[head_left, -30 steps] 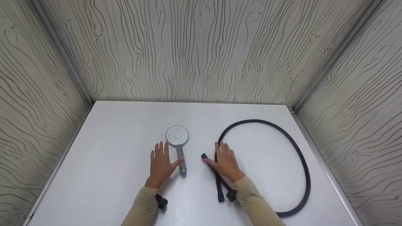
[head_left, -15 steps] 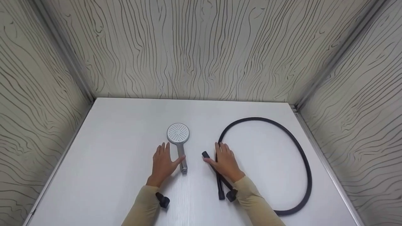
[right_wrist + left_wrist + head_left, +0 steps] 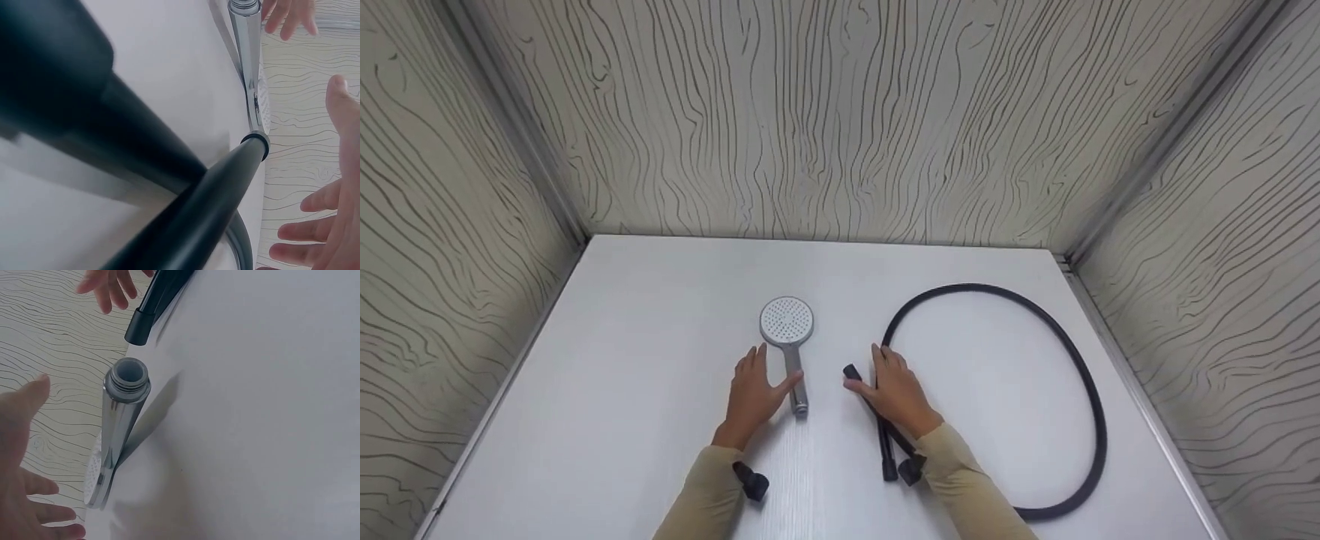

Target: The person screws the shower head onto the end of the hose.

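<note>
Both left hand point(image 3: 753, 394) and right hand point(image 3: 900, 395) apparently at reaching step, fingers spread, gripping nothing. On white worktop point(image 3: 660, 315), shiny grey, round-headed shower handset point(image 3: 791, 355) towards left's one o'clock; black tubular hose point(image 3: 971, 288) looping towards right's three. Likely calls for curling fingers round each.

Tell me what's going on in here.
A person has both hands open over a white table, gripping nothing. The left hand is beside the handle of a shower head, which lies with its spray face up. The right hand is over a black hose near where it crosses itself; the rest lies in a wide loop. The hose and shower head aren't joined: the handle's threaded end is bare.
</note>
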Action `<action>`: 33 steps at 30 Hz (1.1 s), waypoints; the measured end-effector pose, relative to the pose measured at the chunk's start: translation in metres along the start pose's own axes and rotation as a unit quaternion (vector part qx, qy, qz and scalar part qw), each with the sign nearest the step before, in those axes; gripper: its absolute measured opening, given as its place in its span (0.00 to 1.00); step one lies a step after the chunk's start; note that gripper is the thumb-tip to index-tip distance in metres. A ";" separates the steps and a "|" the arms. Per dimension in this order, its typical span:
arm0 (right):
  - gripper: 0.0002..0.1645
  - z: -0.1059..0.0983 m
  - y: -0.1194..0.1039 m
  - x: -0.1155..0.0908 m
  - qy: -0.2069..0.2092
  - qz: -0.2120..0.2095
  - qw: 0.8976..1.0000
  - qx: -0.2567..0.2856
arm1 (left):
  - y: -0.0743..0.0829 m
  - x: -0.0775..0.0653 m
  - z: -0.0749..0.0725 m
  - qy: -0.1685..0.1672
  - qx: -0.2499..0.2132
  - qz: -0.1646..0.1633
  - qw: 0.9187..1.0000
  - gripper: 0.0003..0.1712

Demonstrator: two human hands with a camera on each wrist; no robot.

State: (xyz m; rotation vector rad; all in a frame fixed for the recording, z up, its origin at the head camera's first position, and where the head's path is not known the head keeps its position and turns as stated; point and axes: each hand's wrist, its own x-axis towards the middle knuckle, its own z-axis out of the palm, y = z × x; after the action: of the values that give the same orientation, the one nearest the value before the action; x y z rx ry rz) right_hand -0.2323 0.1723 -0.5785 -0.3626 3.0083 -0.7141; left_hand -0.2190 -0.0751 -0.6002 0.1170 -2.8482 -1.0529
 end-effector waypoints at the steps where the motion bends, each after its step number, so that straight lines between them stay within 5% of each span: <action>1: 0.58 0.000 0.000 0.000 -0.001 0.001 1.000 0.001 | 0.000 0.000 0.000 -0.002 -0.003 -0.003 1.000 0.53; 13: 0.56 0.005 0.000 0.001 -0.011 -0.009 1.000 0.007 | 0.007 0.001 0.000 -0.012 -0.050 -0.031 0.998 0.52; 33: 0.56 0.007 -0.004 0.000 -0.035 0.006 0.999 0.038 | 0.017 -0.001 0.009 -0.019 -0.085 -0.034 0.996 0.53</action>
State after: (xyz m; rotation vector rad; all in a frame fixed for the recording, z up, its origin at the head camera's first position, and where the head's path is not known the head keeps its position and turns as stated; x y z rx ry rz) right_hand -0.2313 0.1660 -0.5834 -0.3573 2.9064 -0.7952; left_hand -0.2197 -0.0564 -0.5958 0.1841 -2.7907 -1.3195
